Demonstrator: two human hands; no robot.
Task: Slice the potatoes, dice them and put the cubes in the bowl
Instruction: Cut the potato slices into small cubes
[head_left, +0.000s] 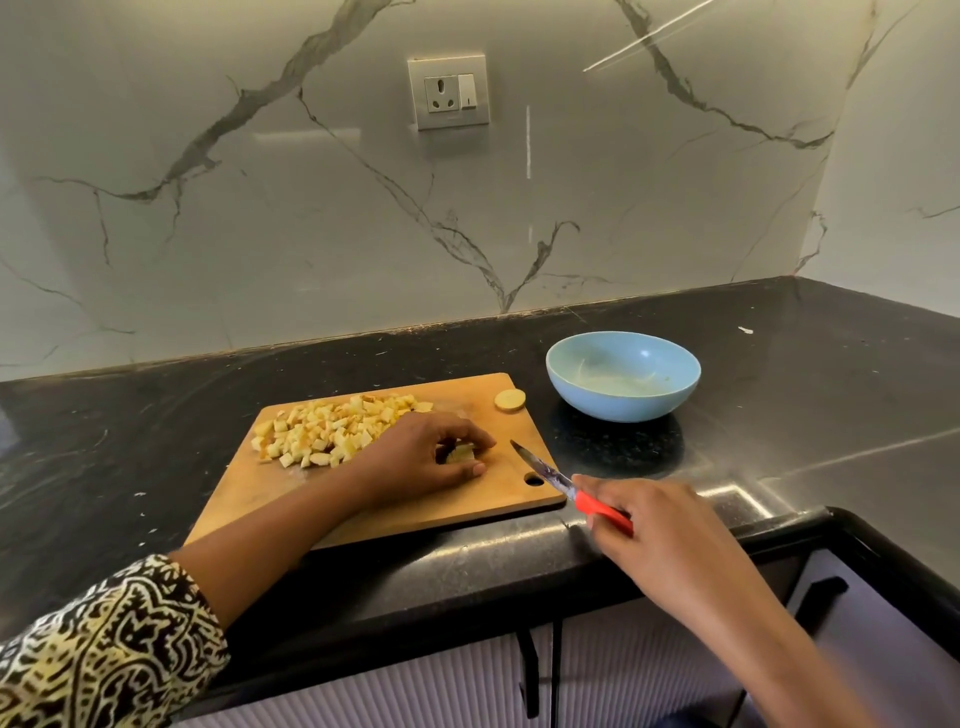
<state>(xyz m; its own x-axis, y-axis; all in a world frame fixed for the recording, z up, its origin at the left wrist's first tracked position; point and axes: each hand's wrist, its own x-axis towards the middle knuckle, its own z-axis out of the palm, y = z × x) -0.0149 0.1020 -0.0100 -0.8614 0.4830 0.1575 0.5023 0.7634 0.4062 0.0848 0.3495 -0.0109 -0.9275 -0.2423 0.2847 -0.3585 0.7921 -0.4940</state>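
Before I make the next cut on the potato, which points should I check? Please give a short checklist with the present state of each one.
1. Left hand grips the potato piece on the cutting board: ok.
2. Right hand holds the knife by its red handle: ok.
3. Knife tip clear of the left hand: ok, but close.
4. Potato piece lying flat and steady: cannot tell, the hand covers it.
5. Bowl upright beside the board, ready for cubes: ok.
6. Pile of cubes out of the blade's path: ok, it lies left of the hand.

Black countertop (779, 395) bearing board (291, 509), bowl (623, 400)
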